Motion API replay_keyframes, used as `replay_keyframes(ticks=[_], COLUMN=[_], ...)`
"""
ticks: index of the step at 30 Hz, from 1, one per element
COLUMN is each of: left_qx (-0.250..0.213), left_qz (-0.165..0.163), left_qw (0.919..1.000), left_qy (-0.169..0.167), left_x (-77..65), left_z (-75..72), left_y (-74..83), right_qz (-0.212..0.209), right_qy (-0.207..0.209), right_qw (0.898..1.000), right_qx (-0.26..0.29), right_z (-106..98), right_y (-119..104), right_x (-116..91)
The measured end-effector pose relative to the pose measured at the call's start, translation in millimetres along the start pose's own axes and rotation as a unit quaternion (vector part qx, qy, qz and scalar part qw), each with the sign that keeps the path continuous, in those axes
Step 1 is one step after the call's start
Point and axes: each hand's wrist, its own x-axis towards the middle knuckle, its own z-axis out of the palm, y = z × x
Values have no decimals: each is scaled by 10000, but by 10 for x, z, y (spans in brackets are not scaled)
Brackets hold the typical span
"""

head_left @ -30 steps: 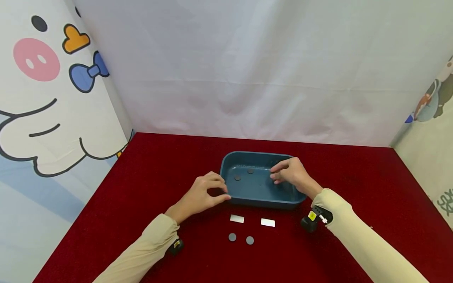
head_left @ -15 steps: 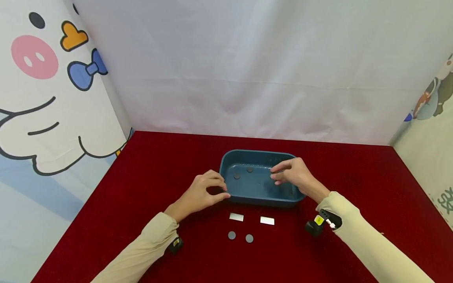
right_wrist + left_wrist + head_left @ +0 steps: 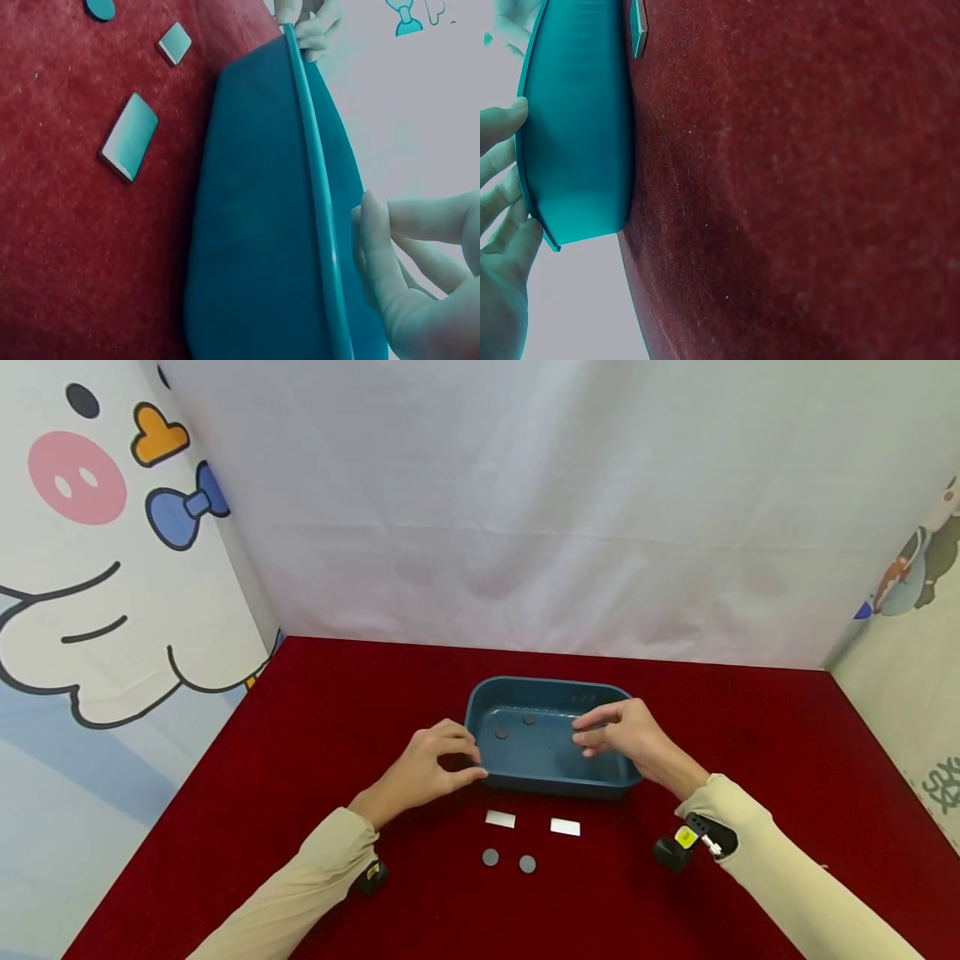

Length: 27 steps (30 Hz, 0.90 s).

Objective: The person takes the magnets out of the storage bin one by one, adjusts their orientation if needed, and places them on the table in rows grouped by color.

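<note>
A blue rectangular basin [image 3: 547,783] stands on the red cloth, with two small dark discs [image 3: 502,732] lying on its floor. My left hand [image 3: 425,768] holds the basin's near left corner, thumb at the front rim and fingertips along the left side. Over the right part of the basin hovers my right hand [image 3: 626,735], its thumb and index fingertips slightly apart; I see no object between them. In the right wrist view that hand's fingers [image 3: 379,225] curve loosely beside the rim.
Two silvery rectangular plates [image 3: 566,827] lie on the red cloth [image 3: 360,693] in front of the basin. Nearer to me are two grey discs [image 3: 527,864], side by side. A white curtain [image 3: 525,527] hangs behind the table.
My right wrist and forearm have shifted outward to the right and slightly nearer to me, while its fingertips stay over the basin. The left hand and the loose pieces keep their places.
</note>
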Motion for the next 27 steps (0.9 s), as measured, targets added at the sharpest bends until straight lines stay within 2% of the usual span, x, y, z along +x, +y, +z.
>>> replay_keyframes(ticks=[10, 19, 27], left_qx=[129, 311, 488], left_qz=[-48, 309, 447], left_qw=[9998, 9990, 9978], left_qy=[-114, -108, 25], left_x=[9, 15, 10], left_z=[-24, -30, -19], left_y=[3, 3, 11], right_qz=[-40, -157, -207], right_qy=[-150, -366, -523], right_qw=[9996, 9984, 9976], right_qx=[254, 389, 412], right_z=[29, 22, 31], right_y=[-15, -21, -17], right_x=[-82, -205, -311])
